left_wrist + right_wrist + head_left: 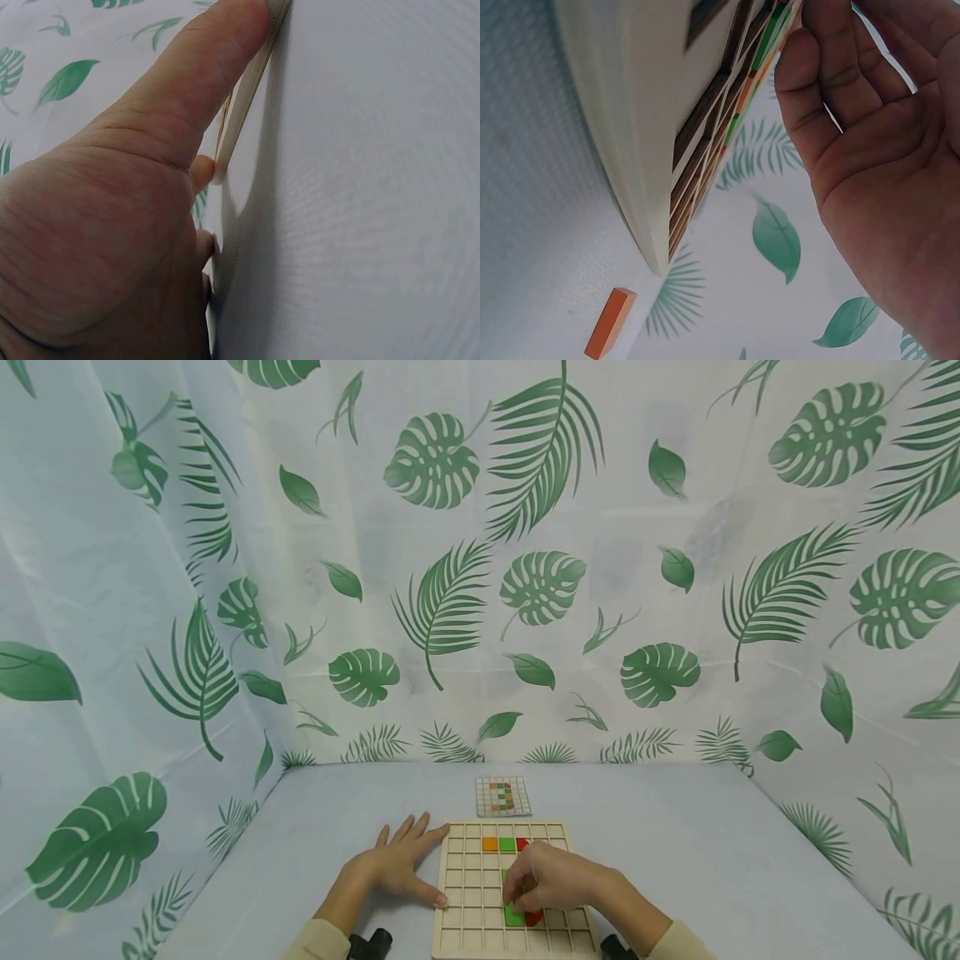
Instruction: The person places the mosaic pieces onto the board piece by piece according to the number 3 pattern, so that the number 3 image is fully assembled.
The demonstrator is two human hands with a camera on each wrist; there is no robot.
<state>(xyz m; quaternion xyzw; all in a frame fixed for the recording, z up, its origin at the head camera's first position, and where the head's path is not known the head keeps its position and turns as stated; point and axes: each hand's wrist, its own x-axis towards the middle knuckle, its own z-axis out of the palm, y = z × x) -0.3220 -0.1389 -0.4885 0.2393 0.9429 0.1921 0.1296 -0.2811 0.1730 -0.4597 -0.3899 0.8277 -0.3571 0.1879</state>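
A pale wooden grid board (472,935) lies on the table between the hands. My left hand (397,864) is spread beside its left edge, with thumb and a fingertip touching the edge. In the left wrist view the thumb (187,75) reaches the board's side. My right hand (558,877) is over the board, fingers curled, its fingertips at a green tile (513,920) in a lower row. A red tile (533,917) sits just right of that. Orange (490,844), green (507,844) and red (522,843) tiles fill adjoining upper cells. The hand partly hides the middle rows.
Behind the board lies a small pattern card (503,797) with coloured squares on a grid. An orange block (610,324) rests on the table past the board's edge in the right wrist view. Leaf-printed curtains (465,610) stand behind and at both sides.
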